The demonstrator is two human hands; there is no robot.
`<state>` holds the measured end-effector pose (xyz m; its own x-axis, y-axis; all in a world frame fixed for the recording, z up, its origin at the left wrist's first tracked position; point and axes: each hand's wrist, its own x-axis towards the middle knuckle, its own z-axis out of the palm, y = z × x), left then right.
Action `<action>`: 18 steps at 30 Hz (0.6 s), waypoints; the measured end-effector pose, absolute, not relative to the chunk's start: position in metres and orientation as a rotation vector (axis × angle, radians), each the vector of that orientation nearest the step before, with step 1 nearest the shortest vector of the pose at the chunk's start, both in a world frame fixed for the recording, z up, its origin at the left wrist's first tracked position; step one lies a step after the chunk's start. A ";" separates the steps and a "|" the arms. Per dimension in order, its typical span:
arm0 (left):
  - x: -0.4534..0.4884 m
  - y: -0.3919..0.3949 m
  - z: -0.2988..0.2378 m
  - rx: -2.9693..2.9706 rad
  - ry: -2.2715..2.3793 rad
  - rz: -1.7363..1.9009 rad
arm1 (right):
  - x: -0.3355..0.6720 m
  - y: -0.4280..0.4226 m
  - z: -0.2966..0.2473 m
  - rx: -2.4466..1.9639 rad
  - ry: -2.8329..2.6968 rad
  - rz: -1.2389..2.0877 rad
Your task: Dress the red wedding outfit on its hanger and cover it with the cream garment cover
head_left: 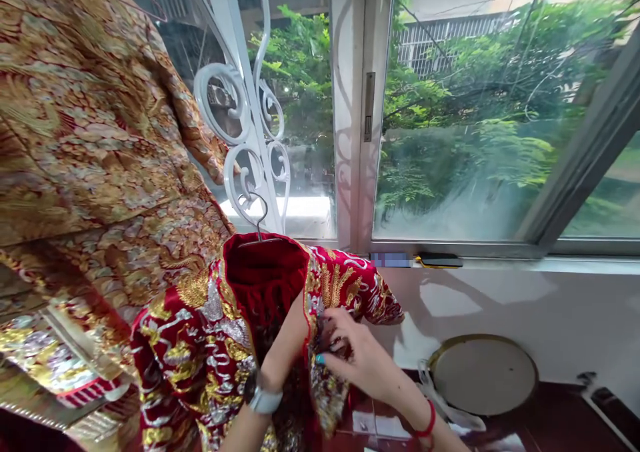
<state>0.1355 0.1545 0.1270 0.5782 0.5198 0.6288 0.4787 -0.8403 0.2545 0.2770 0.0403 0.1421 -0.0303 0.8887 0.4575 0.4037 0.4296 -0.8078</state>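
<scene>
A red jacket (220,345), thickly embroidered in gold and silver, hangs open at the front from a metal hanger (259,205). The hanger's hook is looped on a white scrolled metal frame (240,105). My left hand (296,315) reaches inside the jacket behind its right-hand front panel, so its fingers are hidden; a watch is on that wrist. On the outer side of the same panel, my right hand (357,349) has thumb and fingers closed at the embroidered edge. Turquoise shows at that thumb's tip. Tight fingers hide the exact spot they grip.
Large gold-patterned garments (100,139) fill the left side. Behind stands a sliding window (367,172), with a dark flat item (440,261) on its sill. A round gold-rimmed mirror-like disc (485,375) leans against the wall at lower right, beside white strips.
</scene>
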 end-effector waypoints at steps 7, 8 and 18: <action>0.120 0.106 0.084 1.835 1.092 1.282 | 0.376 0.109 0.123 -1.315 -1.302 0.170; 0.121 0.109 0.089 1.830 1.138 1.252 | 0.380 0.121 0.121 -1.302 -1.315 0.194; 0.121 0.115 0.148 1.987 1.283 1.366 | 0.392 0.167 0.201 -1.047 -1.315 0.265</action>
